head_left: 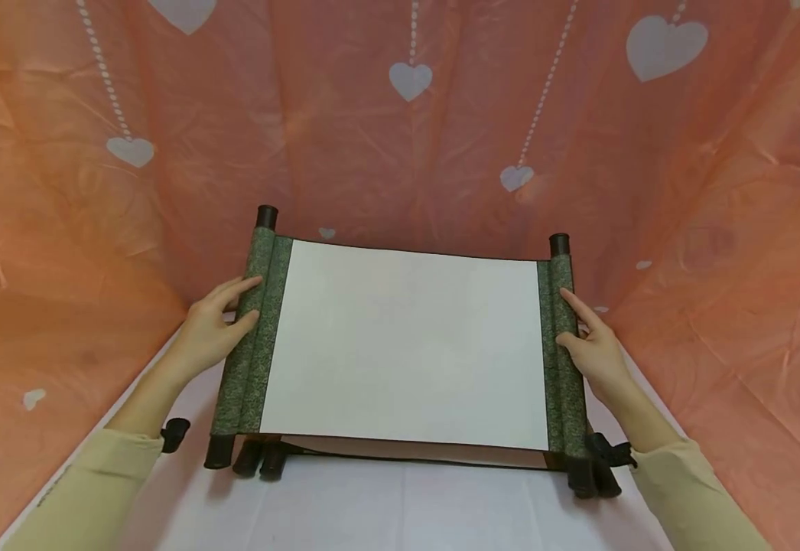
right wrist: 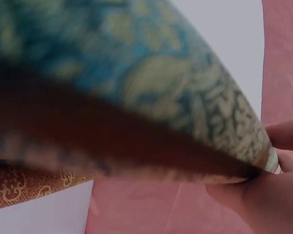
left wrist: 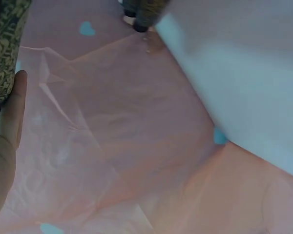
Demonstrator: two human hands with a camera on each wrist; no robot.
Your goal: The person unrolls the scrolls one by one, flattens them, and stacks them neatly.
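A hanging scroll [head_left: 414, 344] is spread between my two hands, its blank white sheet bordered by green patterned strips and rolled ends with black knobs. My left hand [head_left: 217, 325] grips the left roller [head_left: 245, 360], thumb on the front face; the fingers behind are partly hidden. On the other side my right hand [head_left: 596, 348] holds the right roller [head_left: 568, 367] between thumb and fingers. The right wrist view shows the patterned green border [right wrist: 205, 102] close up, with the right hand [right wrist: 273, 190] pinching its edge. Only part of the left hand [left wrist: 7, 131] appears in the left wrist view.
Under the raised scroll lies at least one other scroll, its black knobs [head_left: 272, 459] jutting out; a red-brown gold-patterned strip [right wrist: 34, 185] shows there. The white table [head_left: 400, 509] meets an orange-pink cloth [head_left: 345, 138] with pale hearts behind and at both sides.
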